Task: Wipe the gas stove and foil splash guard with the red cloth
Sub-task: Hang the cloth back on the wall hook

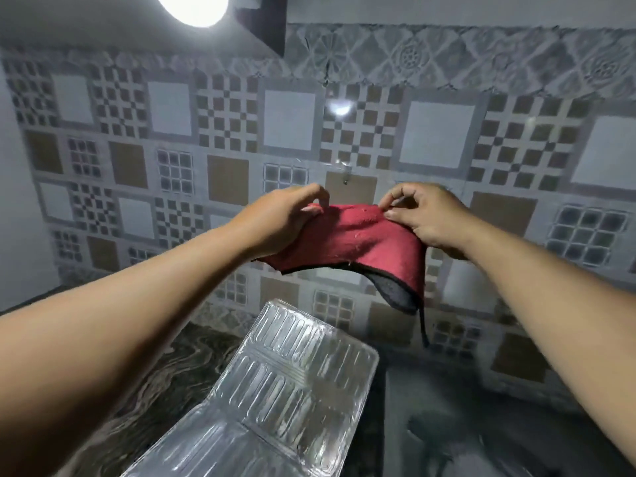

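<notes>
Red terry cloth [347, 235] with a dark grey underside and black edging hangs stretched between the person's two hands, held up in the air in front of the patterned tiled wall [437, 139]. The left hand [278, 222] grips the cloth's left end, its fingers curled over the top edge and the fabric bunched under the palm. The right hand [423, 215] pinches the top edge at the right between thumb and fingertips, with the cloth draping down below that wrist. The lower right corner of the cloth folds over, showing the grey side, and a thin black loop [424, 328] dangles from it.

Below the cloth, without touching it, stands the ribbed silver foil splash guard [292, 383], its hinged panels leaning on the dark marbled countertop [165, 370] and running from the counter's near edge toward the wall. To the right of the guard lies a dark grey surface [481, 418], too blurred to make out. A round lamp [192, 8] glows at the upper left, beside a dark beam [268, 22].
</notes>
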